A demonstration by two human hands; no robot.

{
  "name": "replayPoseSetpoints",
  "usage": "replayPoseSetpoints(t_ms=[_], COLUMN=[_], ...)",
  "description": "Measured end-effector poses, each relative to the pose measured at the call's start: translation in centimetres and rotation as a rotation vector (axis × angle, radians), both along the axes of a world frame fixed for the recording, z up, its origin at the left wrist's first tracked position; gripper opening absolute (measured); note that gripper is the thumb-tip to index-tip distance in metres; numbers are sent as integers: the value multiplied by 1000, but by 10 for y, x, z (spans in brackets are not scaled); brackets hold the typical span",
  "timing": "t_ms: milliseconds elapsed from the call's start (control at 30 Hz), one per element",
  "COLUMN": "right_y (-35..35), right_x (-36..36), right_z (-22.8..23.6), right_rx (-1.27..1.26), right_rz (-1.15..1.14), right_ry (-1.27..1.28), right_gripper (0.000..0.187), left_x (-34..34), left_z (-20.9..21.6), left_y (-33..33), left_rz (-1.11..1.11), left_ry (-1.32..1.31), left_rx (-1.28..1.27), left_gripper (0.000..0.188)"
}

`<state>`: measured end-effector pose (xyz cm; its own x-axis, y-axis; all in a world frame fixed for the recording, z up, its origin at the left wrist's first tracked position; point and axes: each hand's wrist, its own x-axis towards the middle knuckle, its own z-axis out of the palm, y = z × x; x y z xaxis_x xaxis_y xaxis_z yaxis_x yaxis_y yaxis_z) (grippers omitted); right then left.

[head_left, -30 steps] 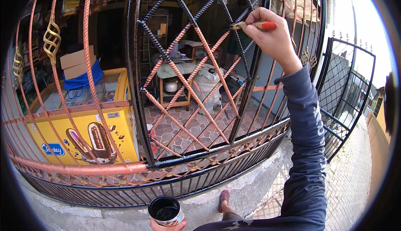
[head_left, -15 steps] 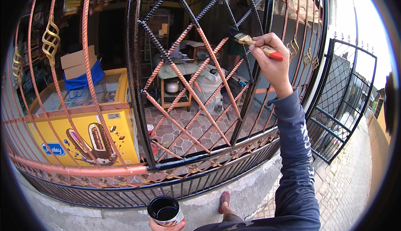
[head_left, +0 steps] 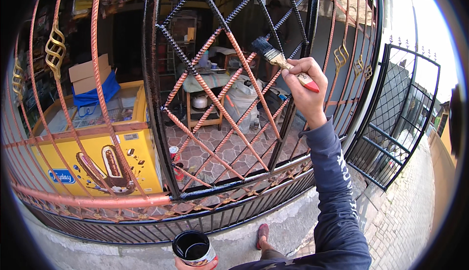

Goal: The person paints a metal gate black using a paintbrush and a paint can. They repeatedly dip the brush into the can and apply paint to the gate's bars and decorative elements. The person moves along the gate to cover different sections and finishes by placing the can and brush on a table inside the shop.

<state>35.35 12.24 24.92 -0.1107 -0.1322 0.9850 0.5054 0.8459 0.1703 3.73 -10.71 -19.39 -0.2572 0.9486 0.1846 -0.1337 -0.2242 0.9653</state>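
Note:
My right hand is closed round the handle of a paintbrush, whose dark, paint-wet bristles lie against or just in front of the diagonal bars of a metal grille. The upper bars of this grille and its frame are black; the lower and middle bars still show copper colour. Down at the bottom edge, my left hand grips an open paint can with black paint inside. Only a few fingers of that hand show beside and below the can.
Behind the bars at left stands a yellow ice-cream freezer with a cardboard box and blue cloth on top. A wooden stand holds a kettle. At right is a black gate. A concrete ledge runs below the fence.
My right hand and the brush have moved down and slightly left along the grille, and the brush is turned so more bristles show. The left hand keeps the can almost where it was.

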Motion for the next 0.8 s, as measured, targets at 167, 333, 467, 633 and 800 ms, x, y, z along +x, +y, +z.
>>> replayPoseSetpoints(t_ms=[167,333,467,633,800], right_y=[1,-7,-10,-18,-13], right_x=[0,-1,-2,-6,-12], right_z=[-5,-4,8,13,3], right_rx=[7,66,-83,-28,-33], right_rz=[-33,65,-159,-42,-89], right_ry=[30,78,9,87,-105], right_gripper=[14,13,11,11,14], left_x=[-1,0,-2,4,-1], left_z=[-6,14,17,4,5], left_y=[4,-1,4,10,4], left_rz=[-83,-56,4,23,-31], left_ry=[-84,-196,44,-69,-41], left_rx=[-47,-153,-94,-45,-137], left_gripper=[91,88,78,75,79])
